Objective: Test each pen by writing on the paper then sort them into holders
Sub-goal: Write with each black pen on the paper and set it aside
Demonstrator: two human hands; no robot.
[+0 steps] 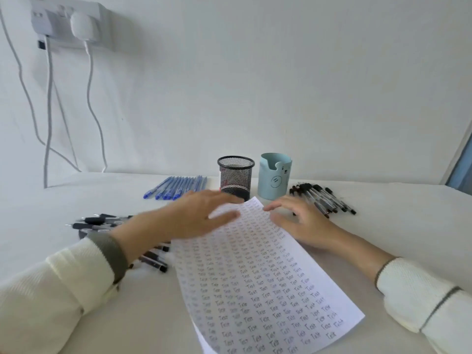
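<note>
Hovering over a paper (268, 277) packed almost edge to edge with the handwritten word "Test", a person's two hands have no pen in them. The paper lies aslant on the white worktop (396, 226), its far corner close to the mesh holder (236, 177) and the blue holder (274, 177), which stand side by side at the back. Blue pens (178, 187) lie in a neat row left of the mesh holder. Black pens (324, 198) are heaped right of the blue holder. A third lot, the dark pens (102, 222), lies left of the paper, partly hidden by the left forearm.

The left hand (201, 215), blurred, is spread over the paper's far left part, fingers straight, its grip wide and empty; whether it touches the sheet cannot be told. The right hand (298, 221) sits at the paper's right edge, near the black pens, fingers loosely curled, its grip slack and holding nothing. No pen shows above either holder's rim.

The step in hand appears to be choosing a pen to test. The next move calls for pinching one pen out of a crowded heap without scattering the rest, then finding bare space on a sheet that looks nearly full.
</note>
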